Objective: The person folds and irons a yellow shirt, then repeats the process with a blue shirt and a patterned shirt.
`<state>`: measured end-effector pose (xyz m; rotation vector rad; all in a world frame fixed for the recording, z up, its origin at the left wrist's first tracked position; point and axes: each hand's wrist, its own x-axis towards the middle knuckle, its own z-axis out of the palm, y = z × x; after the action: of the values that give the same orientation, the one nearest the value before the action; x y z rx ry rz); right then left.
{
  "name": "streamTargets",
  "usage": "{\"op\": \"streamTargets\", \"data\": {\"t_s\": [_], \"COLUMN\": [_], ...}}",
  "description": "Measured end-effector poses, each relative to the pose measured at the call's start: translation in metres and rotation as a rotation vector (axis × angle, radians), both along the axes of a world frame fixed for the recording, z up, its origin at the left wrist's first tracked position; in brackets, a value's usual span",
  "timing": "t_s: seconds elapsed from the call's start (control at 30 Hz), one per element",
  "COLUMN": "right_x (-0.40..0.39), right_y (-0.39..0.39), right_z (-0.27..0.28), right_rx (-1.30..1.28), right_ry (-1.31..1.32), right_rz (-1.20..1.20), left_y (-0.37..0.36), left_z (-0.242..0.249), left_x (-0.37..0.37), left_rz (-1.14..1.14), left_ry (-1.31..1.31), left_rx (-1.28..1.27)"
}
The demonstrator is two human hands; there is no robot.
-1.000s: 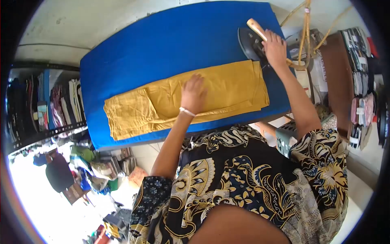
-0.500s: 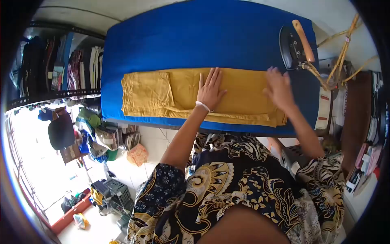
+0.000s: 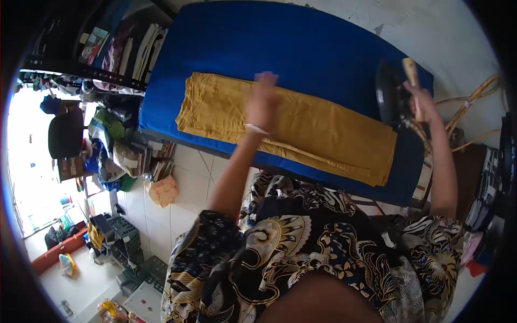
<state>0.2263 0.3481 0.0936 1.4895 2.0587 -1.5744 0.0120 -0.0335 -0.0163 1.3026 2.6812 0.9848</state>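
Note:
Folded mustard-yellow trousers (image 3: 323, 124) lie lengthwise across a blue padded ironing table (image 3: 280, 43). My left hand (image 3: 262, 105), smeared by motion and with a white band at the wrist, is over the left half of the trousers with its fingers stretched toward the far edge. At the right end, my right hand (image 3: 425, 105) is wrapped round the wooden handle of a dark clothes iron (image 3: 389, 97). The iron is tipped, with its dark soleplate side facing left, beyond the trousers' right end.
A braided cord (image 3: 474, 99) runs from the iron to the right. Left of the table stands a dark shelf (image 3: 107, 75) with folded garments. Grey plastic crates (image 3: 121, 237) and a heap of clothes (image 3: 110, 145) are on the floor side at left.
My right hand has gone from the trousers to the iron's handle and taken hold of it. My left hand has lifted or slid slightly left. The whole view has turned somewhat.

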Motion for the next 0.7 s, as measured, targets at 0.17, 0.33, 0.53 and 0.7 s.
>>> {"op": "streamTargets", "data": {"t_s": [0.17,0.33,0.53,0.7], "right_x": [-0.055,-0.112,-0.120,-0.069], "right_y": [-0.160,-0.233,-0.127,-0.024], "right_z": [-0.015,-0.052,-0.058,-0.069], "right_rx": [0.384,0.551,0.521,0.529], "right_ry": [-0.018,-0.095,-0.125,-0.199], "right_rz": [0.663,0.809,0.325,0.210], "left_y": [-0.110,-0.117,-0.121,-0.100], "left_z": [-0.048,-0.052,-0.057,-0.034], "left_x": [-0.091,-0.097,-0.097,-0.070], "left_rz": [0.451,0.374,0.353,0.162], "left_ry": [0.151,0.147,0.140,0.273], "left_rx": [-0.487,-0.416,-0.416,-0.302]}}
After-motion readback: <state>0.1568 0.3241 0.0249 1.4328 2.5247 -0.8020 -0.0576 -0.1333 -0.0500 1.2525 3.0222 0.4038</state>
